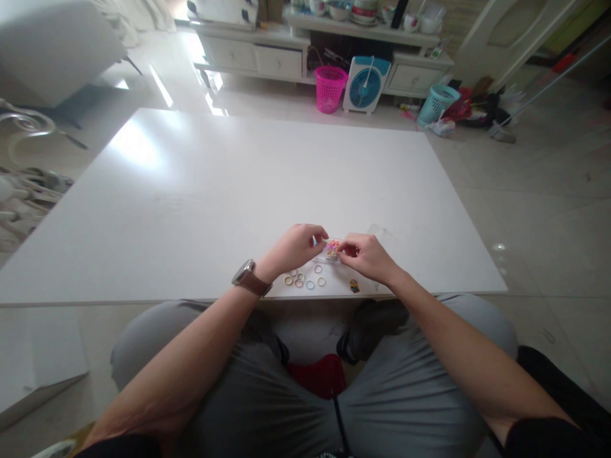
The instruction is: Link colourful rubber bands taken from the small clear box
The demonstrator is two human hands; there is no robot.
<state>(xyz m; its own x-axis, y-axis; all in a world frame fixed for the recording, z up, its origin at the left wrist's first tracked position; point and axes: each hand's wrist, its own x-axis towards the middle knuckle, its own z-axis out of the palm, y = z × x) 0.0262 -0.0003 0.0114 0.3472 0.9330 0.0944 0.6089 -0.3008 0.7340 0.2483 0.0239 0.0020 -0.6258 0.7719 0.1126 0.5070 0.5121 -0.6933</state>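
A small clear container (327, 259) holding colourful little bands (333, 245) rests near the table's front edge. My left hand (298, 247) is at its left side, thumb and forefinger closed at the rim; what they hold is too small to name. On the other side my right hand (370, 256) is closed in a pinch by the container's right rim, and its fingers hide whatever is in them. Several loose pastel rings (310, 285) lie in front of the container, below my left hand. A small yellow and blue cartoon figure (354, 286) lies below my right hand.
The white table (229, 191) spreads out ahead, with a clear plastic piece (379, 230) behind my right hand. Beyond it on the floor are a pink basket (330, 90), a blue box fan (366, 86) and a teal basket (437, 104) before a white cabinet (238, 56).
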